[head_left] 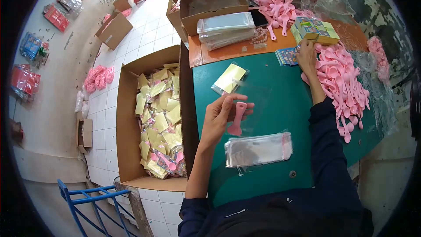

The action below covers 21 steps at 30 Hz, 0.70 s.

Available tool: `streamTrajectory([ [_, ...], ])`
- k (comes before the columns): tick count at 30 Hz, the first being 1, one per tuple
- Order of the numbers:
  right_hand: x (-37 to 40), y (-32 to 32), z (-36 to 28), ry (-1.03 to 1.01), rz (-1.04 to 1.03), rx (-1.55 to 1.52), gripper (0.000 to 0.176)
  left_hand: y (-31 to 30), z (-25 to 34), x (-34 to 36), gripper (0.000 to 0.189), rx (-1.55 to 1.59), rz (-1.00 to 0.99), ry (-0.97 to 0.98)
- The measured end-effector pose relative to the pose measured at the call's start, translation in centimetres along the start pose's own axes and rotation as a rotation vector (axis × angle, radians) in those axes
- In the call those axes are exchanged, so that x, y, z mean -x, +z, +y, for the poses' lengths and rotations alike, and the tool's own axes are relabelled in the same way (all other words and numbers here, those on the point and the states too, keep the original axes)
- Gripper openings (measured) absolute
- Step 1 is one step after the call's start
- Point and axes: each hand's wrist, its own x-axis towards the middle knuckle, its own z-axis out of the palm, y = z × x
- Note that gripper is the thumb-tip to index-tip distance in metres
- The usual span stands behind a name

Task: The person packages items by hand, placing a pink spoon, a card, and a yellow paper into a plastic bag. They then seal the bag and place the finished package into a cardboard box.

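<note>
The left hand (219,115) has the thumb close to the fingers and holds a clear bag (258,116), with a pink scoop (237,120) that seems to be inside it, above the green surface (278,77). The right hand (306,56) reaches to the fanned cards (285,57); its fingers are bent over them, but I cannot tell if they grip one. No card is visible in the held bag, so this packet looks only partly made. Many packets (160,110) lie in the big carton (127,127), and one yellow-backed packet (230,79) is on the surface. Much remains unpacked: a large heap of pink scoops (340,72), card stacks (312,30) and flat bags (258,150).
</note>
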Motion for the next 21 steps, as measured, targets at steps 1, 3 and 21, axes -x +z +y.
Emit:
streamTrajectory([
  [1, 0.1, -0.2, 0.1, 0.031, -0.072, -0.184, 0.038, -0.1, -0.2, -0.1, 0.038, -0.043, -0.014, -0.037],
  [3, 0.3, -1.3, 0.3, 0.078, -0.212, -0.558, 0.038, -0.7, -1.0, -0.2, 0.039, -0.128, -0.031, -0.102],
  [21, 4.7, -21.3, -8.7, -0.207, -0.729, -0.987, 0.029, 0.9, -1.1, 0.0, 0.034, -0.316, -0.093, -0.068],
])
